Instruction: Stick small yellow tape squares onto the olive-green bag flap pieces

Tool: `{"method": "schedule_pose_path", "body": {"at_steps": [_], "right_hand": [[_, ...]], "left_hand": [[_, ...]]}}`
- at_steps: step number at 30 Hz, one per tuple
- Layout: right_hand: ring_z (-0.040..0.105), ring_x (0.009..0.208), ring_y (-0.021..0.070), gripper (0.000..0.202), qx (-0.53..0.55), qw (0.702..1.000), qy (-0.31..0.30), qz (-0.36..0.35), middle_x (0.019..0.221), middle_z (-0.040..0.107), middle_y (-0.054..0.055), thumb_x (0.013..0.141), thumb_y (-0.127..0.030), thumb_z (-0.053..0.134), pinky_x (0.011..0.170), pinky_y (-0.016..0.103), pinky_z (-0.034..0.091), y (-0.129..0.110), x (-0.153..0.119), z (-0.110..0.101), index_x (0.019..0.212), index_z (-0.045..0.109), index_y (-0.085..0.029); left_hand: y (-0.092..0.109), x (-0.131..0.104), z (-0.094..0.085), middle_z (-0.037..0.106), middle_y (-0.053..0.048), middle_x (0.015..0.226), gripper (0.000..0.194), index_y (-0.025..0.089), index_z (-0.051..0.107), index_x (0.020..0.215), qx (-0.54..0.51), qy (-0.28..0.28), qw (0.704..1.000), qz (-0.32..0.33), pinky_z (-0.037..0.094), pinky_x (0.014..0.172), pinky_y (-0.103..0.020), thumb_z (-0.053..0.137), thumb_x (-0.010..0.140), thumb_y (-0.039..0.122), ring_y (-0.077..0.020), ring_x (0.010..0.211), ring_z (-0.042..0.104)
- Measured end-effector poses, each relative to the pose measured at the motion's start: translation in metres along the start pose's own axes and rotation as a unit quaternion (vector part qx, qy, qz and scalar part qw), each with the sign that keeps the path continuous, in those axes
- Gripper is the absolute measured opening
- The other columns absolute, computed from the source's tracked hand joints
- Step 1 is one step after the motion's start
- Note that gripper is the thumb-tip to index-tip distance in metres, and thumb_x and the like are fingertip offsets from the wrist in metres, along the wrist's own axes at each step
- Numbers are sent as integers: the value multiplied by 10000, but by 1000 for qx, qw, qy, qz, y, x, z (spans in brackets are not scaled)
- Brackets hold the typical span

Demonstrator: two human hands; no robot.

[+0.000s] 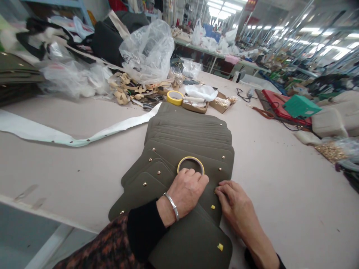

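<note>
My left hand [187, 189], a silver bangle at its wrist, is closed around the near side of a thin roll of yellow tape [191, 158]. It rests over a spread stack of dark olive panels [190, 145] with rounded corners and small metal snaps near their edges. At the stack's right edge my right hand [237, 203] pinches, with a speck of yellow tape [215, 191] showing at its fingertips. Just below lies one small yellow tape piece [213, 207] on a panel. Another yellow piece [220, 247] sits on the nearest panel's right corner.
Behind the stack stand a thicker yellow tape roll [174, 98] and small boxes of metal parts [223, 101]. A white strip [70, 139] with dark holes runs left. Plastic bags [148, 52] and scraps crowd the back left. A green box [301, 106] sits at right.
</note>
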State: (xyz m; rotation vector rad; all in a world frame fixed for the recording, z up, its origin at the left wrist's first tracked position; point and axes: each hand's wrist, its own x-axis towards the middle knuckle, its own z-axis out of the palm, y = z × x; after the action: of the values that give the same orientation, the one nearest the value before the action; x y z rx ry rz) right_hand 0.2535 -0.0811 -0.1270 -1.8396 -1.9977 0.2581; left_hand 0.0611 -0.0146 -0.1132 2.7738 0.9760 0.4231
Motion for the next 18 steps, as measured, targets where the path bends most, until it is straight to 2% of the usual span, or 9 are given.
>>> {"method": "schedule_pose_path", "body": {"at_steps": [2, 5, 7, 10, 12, 14, 18], "right_hand": [[600, 916, 208, 150, 3, 1000, 11, 2, 984, 621, 76, 892, -252, 511, 835, 362, 496, 3, -1, -3, 946, 641, -201], [614, 819, 178, 252, 12, 999, 44, -8, 960, 628, 65, 900, -258, 526, 753, 322, 518, 6, -4, -13, 1140, 564, -192], [610, 818, 169, 172, 4, 997, 40, -62, 925, 632, 58, 919, -215, 490, 752, 309, 512, 6, -6, -20, 1063, 581, -194], [599, 835, 178, 172, -29, 987, -18, -158, 889, 637, 63, 926, -150, 440, 757, 312, 503, 5, -7, -22, 948, 606, -191], [599, 795, 185, 201, -57, 983, -45, -171, 852, 642, 70, 924, -141, 422, 725, 317, 503, 3, -6, -17, 929, 619, -179], [609, 751, 188, 216, -74, 987, -58, -132, 809, 649, 72, 920, -153, 419, 699, 316, 501, 1, -2, -12, 897, 633, -170], [648, 721, 188, 193, -67, 990, -119, 24, 775, 685, 54, 890, -181, 472, 672, 297, 478, -6, 10, -10, 821, 652, -185]], "left_hand": [[0, 0, 0, 541, -28, 821, 141, 186, 503, 919, 1, 1, 1000, -1, 406, 728, -370, 376, 935, 126, -216, 783, 472], [0, 0, 0, 543, -28, 829, 134, 184, 503, 923, 6, 3, 1000, 2, 406, 721, -368, 386, 929, 119, -216, 783, 470], [0, 1, -1, 542, -26, 827, 124, 184, 503, 921, 12, 6, 1000, 6, 406, 715, -369, 397, 924, 120, -218, 779, 469], [1, 1, -1, 537, -25, 821, 123, 186, 505, 927, 18, 12, 1000, 3, 408, 703, -369, 398, 925, 126, -217, 769, 468], [1, 1, -1, 534, -26, 820, 127, 187, 505, 929, 16, 16, 1000, -1, 410, 684, -360, 393, 927, 127, -216, 765, 469], [0, 1, -1, 536, -29, 823, 133, 185, 507, 924, 8, 20, 1000, -1, 413, 672, -343, 390, 927, 122, -211, 773, 474], [-2, 0, -4, 550, -30, 819, 145, 183, 521, 940, -18, 36, 999, 18, 424, 677, -327, 388, 930, 126, -202, 777, 484]]}}
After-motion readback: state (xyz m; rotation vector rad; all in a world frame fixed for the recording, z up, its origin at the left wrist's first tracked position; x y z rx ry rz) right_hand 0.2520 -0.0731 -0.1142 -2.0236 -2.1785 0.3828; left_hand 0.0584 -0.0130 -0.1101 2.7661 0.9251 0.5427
